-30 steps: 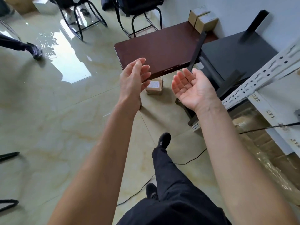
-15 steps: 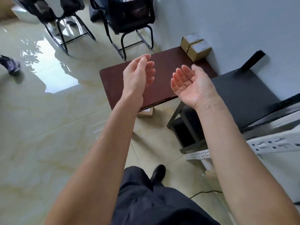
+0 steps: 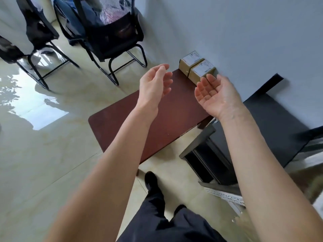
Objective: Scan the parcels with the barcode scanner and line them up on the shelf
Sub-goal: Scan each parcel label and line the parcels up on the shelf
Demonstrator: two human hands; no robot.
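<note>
Two small brown cardboard parcels with white labels sit side by side at the far corner of a dark red table [image 3: 157, 130], against the wall: the nearer parcel [image 3: 202, 70] and the farther parcel [image 3: 189, 62]. My left hand [image 3: 154, 84] hovers over the table, palm turned right, fingers apart and empty. My right hand [image 3: 215, 95] is held palm up just in front of the nearer parcel, its fingertips hiding the box's lower corner; it holds nothing. No barcode scanner is in view.
A black low bench [image 3: 272, 123] stands right of the table. A white perforated shelf rail [image 3: 225, 196] lies at lower right. Two black chairs [image 3: 111, 37] stand behind the table on the glossy tiled floor. My legs and black shoes [image 3: 151, 180] are below.
I have stepped closer to the table and the view has tilted up. Both open hands have moved forward toward the two parcels. The small parcel under the table has gone out of sight.
</note>
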